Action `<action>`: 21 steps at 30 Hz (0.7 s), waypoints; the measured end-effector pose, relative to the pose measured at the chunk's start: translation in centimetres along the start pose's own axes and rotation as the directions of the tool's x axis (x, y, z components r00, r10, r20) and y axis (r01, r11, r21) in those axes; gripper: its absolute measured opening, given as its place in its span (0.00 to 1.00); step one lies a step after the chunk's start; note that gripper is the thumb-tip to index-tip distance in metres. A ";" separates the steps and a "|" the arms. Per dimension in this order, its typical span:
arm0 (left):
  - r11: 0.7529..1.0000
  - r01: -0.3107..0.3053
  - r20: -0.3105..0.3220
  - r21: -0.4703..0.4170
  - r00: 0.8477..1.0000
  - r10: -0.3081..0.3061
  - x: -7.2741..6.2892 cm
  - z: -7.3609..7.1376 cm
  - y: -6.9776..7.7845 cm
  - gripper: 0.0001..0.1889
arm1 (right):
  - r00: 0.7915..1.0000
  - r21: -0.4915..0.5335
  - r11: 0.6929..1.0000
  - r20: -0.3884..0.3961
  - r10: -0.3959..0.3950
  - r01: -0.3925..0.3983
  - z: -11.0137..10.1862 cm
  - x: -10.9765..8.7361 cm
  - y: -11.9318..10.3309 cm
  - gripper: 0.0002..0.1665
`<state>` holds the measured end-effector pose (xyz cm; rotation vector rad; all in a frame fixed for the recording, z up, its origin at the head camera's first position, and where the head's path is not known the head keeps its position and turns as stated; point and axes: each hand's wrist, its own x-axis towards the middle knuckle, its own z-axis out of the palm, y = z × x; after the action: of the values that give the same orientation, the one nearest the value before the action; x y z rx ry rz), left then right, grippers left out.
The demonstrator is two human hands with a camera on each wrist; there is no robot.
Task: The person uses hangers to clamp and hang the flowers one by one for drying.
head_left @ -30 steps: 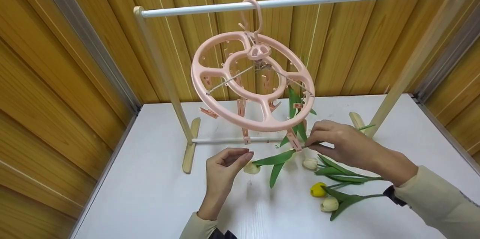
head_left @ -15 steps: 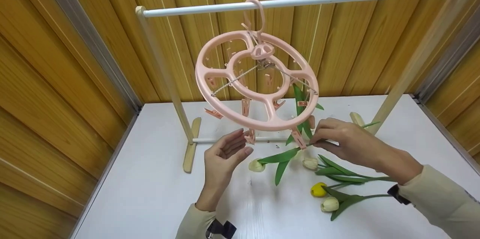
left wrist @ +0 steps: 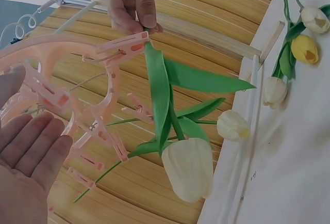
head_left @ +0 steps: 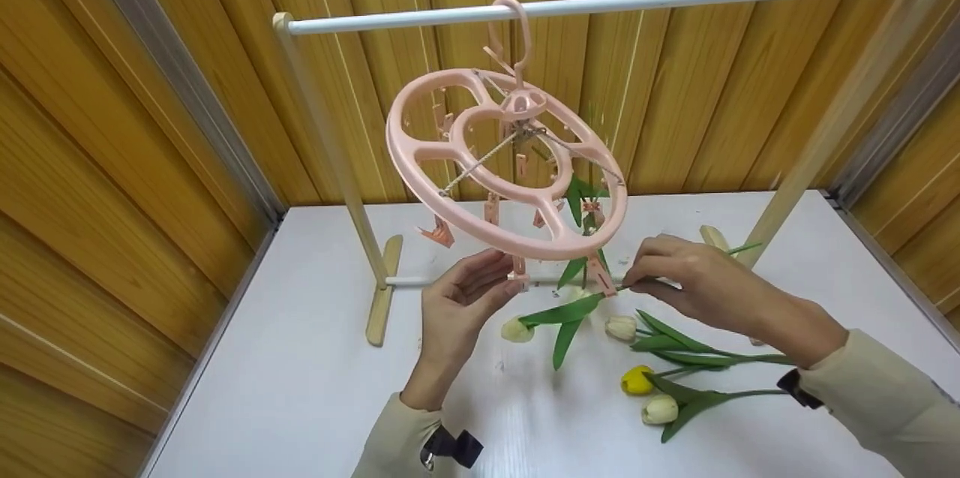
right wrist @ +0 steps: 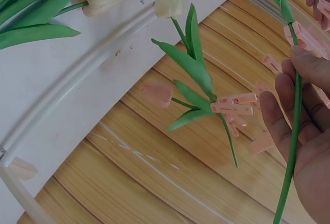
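Note:
A pink round clip hanger [head_left: 517, 244] hangs tilted from a white rod. My right hand [head_left: 697, 272] pinches the green stem of a white tulip [left wrist: 188, 170] beside a pink clip [head_left: 602, 277] on the hanger's near rim. That clip's end meets the stem at the leaf base; the blossom points left and down. My left hand [head_left: 454, 313] is under the rim, thumb and fingers spread on either side of another clip [left wrist: 49, 90]; whether they touch it I cannot tell. Further back, a white tulip [right wrist: 169, 1] and a pink tulip [right wrist: 158, 94] hang from clips.
On the white table [head_left: 285, 388] at right lie several loose tulips, among them a yellow one [head_left: 637, 380] and a white one [head_left: 660, 410]. The wooden rack's legs [head_left: 330, 140] stand on both sides, with a low white rod [head_left: 409, 281] between them.
My left hand has gone from beside the tulip blossom up and right to a clip under the rim, its fingers spreading. The hanger has swung and tilted. My right hand shifted slightly right, still pinching the stem.

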<state>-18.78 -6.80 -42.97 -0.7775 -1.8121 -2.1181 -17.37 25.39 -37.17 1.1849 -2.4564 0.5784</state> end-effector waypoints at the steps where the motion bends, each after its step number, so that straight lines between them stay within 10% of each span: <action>1: 1.000 0.002 0.001 0.002 1.000 -0.002 0.1 0.1 0.0 0.23 | 1.000 -0.001 1.000 0.000 0.000 0.000 0.0 0.0 0.0 0.23; 21: 0.999 -0.042 0.030 0.001 0.999 0.042 0.5 1.8 0.1 0.18 | 0.999 0.009 0.999 0.000 0.034 -0.034 0.0 -0.4 0.1 0.22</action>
<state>-18.70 -5.00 -42.45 -0.8443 -1.7960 -2.0898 -17.26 25.69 -37.40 1.1489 -2.4809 0.5994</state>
